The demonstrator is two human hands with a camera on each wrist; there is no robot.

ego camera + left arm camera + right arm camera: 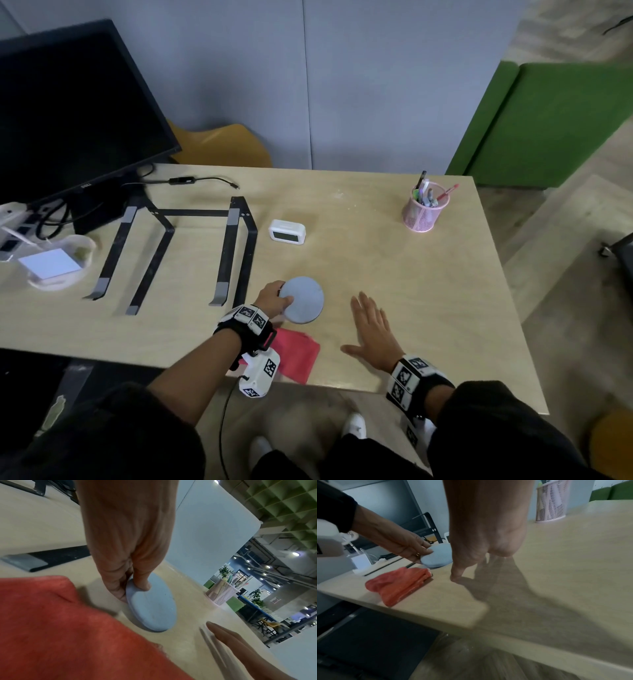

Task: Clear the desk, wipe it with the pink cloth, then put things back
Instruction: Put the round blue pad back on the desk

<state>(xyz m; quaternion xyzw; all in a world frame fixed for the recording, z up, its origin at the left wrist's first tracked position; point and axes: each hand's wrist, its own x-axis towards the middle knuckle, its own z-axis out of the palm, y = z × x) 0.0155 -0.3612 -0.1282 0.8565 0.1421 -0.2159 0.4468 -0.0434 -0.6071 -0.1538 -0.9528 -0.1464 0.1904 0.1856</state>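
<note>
A round grey-blue disc [303, 300] [152, 605] [437, 556] is tilted up off the wooden desk [394, 267] on its left side. My left hand [274, 296] [130, 574] pinches its left edge, thumb on top and fingers underneath. The folded pink cloth [298, 356] [65, 628] [399, 584] lies at the desk's near edge, just behind that hand. My right hand [371, 329] [486, 536] hovers flat with spread fingers right of the disc and holds nothing.
A black laptop stand [178, 253] stands left of the disc, a white digital clock [287, 232] behind it, a pink mesh pen cup [425, 209] at the far right. A monitor [68, 113], cables and a white tray [61, 263] fill the left end.
</note>
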